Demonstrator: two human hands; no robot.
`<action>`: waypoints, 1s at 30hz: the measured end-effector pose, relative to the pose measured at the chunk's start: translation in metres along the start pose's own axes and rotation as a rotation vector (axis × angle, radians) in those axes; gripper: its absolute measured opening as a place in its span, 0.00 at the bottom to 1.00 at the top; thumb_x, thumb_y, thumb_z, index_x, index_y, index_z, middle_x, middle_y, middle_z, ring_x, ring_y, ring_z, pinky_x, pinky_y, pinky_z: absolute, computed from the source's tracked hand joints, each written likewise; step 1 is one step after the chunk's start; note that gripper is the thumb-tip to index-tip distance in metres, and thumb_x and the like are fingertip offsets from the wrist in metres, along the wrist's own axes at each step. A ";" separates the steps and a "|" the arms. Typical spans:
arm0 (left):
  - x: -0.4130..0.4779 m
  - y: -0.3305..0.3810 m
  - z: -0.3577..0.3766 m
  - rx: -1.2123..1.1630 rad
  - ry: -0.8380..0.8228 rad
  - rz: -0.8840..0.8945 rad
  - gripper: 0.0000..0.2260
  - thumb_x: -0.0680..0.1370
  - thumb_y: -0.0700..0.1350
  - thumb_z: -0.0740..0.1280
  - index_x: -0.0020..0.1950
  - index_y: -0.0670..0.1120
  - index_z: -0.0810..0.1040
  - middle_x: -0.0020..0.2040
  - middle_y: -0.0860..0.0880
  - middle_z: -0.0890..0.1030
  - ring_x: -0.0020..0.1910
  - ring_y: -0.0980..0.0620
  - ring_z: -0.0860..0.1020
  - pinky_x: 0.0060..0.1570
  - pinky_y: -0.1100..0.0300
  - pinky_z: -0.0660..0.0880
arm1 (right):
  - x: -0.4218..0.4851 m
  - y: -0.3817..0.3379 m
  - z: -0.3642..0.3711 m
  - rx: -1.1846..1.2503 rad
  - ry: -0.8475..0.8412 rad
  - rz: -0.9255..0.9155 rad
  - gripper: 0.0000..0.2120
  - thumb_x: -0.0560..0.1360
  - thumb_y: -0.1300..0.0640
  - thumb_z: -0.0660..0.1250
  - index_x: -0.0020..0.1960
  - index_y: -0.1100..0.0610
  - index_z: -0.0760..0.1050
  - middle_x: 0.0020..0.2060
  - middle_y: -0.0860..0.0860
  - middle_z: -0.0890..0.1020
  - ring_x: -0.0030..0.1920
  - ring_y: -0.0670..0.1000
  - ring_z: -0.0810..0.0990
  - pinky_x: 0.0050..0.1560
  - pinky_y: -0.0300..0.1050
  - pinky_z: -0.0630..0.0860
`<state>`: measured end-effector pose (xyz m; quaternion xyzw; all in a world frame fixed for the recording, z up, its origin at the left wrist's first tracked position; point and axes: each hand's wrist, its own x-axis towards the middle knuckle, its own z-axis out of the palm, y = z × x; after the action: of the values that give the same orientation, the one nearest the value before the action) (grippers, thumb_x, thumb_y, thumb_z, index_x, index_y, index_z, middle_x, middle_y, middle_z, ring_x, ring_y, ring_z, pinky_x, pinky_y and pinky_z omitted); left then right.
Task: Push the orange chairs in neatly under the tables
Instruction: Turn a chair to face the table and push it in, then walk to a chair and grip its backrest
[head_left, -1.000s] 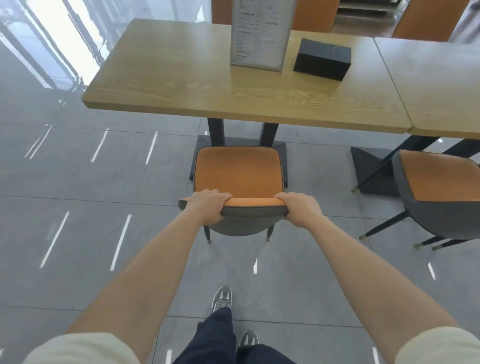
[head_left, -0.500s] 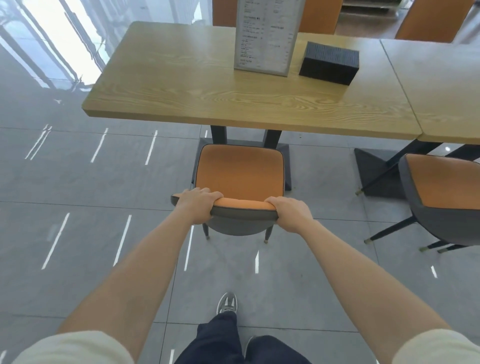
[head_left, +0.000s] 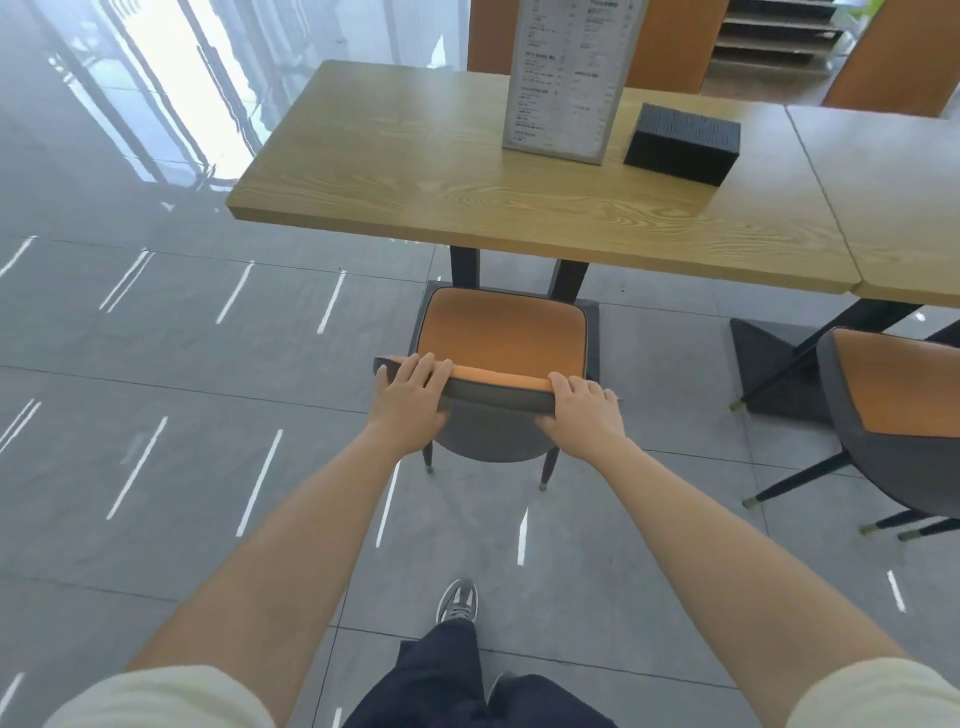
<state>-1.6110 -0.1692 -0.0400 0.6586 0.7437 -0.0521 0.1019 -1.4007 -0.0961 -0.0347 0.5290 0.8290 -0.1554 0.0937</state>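
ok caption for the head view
The left hand and right hand hold the orange chair's backrest before the wooden table.

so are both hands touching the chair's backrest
Touching. The head view shows the left hand and the right hand, fingers curled over the top edge of the orange chair's backrest, one at either end, no gap.

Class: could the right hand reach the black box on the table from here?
Probably not: the right hand grips the chair, and the black box sits far across the table.
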 end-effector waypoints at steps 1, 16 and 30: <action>-0.006 0.000 -0.002 0.015 -0.017 -0.013 0.28 0.79 0.53 0.58 0.76 0.48 0.52 0.76 0.47 0.56 0.76 0.46 0.53 0.72 0.41 0.52 | -0.002 -0.005 0.000 0.008 -0.005 -0.004 0.28 0.77 0.45 0.58 0.72 0.55 0.55 0.69 0.57 0.67 0.69 0.61 0.64 0.70 0.59 0.59; -0.074 -0.112 -0.041 0.013 -0.019 -0.313 0.30 0.82 0.55 0.49 0.76 0.46 0.37 0.78 0.46 0.39 0.78 0.48 0.42 0.75 0.46 0.45 | 0.006 -0.142 -0.022 0.046 -0.025 -0.402 0.39 0.78 0.40 0.52 0.73 0.52 0.28 0.75 0.54 0.33 0.75 0.58 0.36 0.74 0.55 0.42; -0.020 -0.396 -0.086 -0.011 0.057 -0.333 0.31 0.81 0.56 0.50 0.76 0.46 0.38 0.78 0.47 0.41 0.77 0.49 0.42 0.74 0.46 0.44 | 0.151 -0.419 -0.051 -0.029 -0.028 -0.474 0.40 0.79 0.42 0.54 0.73 0.56 0.29 0.74 0.57 0.32 0.75 0.57 0.35 0.75 0.54 0.40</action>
<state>-2.0083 -0.2211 0.0260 0.5268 0.8455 -0.0454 0.0744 -1.8440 -0.1147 0.0311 0.3157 0.9309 -0.1686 0.0738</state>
